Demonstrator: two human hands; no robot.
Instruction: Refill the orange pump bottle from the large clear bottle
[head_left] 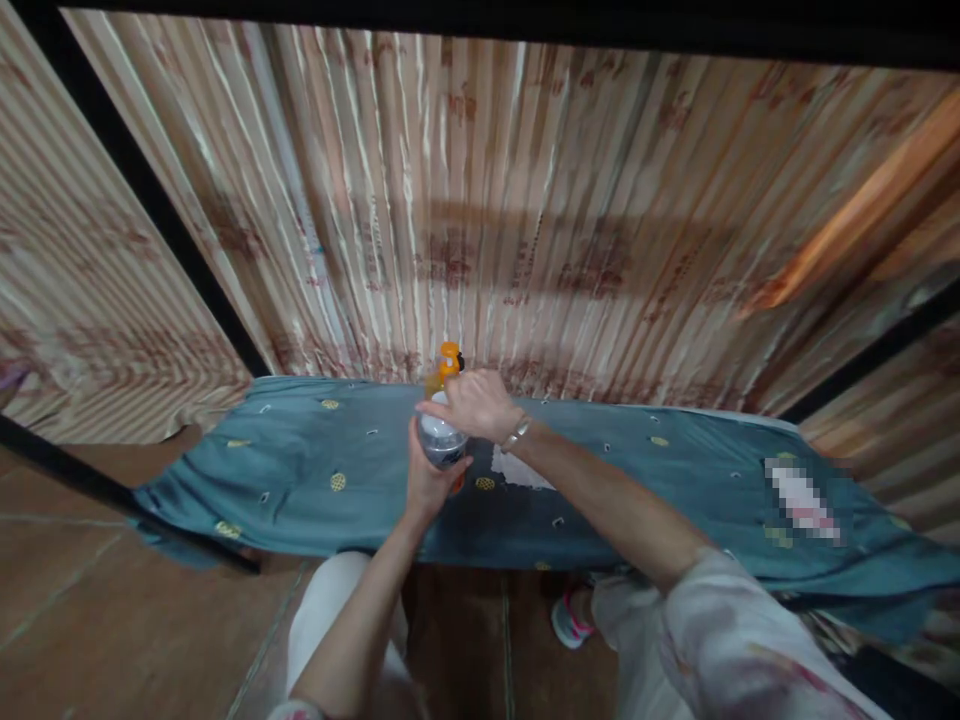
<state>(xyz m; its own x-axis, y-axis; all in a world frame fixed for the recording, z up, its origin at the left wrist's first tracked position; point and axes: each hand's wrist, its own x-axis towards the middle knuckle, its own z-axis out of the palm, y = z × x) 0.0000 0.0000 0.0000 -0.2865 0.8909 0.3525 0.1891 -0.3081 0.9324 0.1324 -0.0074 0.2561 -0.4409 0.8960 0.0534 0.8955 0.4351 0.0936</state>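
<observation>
Standing at the bench point(225, 560), I see the big teal cloth point(637, 500) spread flat over it, so every part lies open to me. A small white patch point(517, 470) sits on the cloth. I hold the spray bottle point(442, 440) above the cloth. My left hand point(427, 480) wraps its fingers tight round the bottle from below. My right hand point(472, 405) curls its fingers over the orange top point(448, 358).

Corrugated metal wall point(570, 200) with faded red print, crossed by black frame bars point(150, 190); brown tiled floor point(112, 620); teal patterned cloth point(300, 470) draped over a long board.
</observation>
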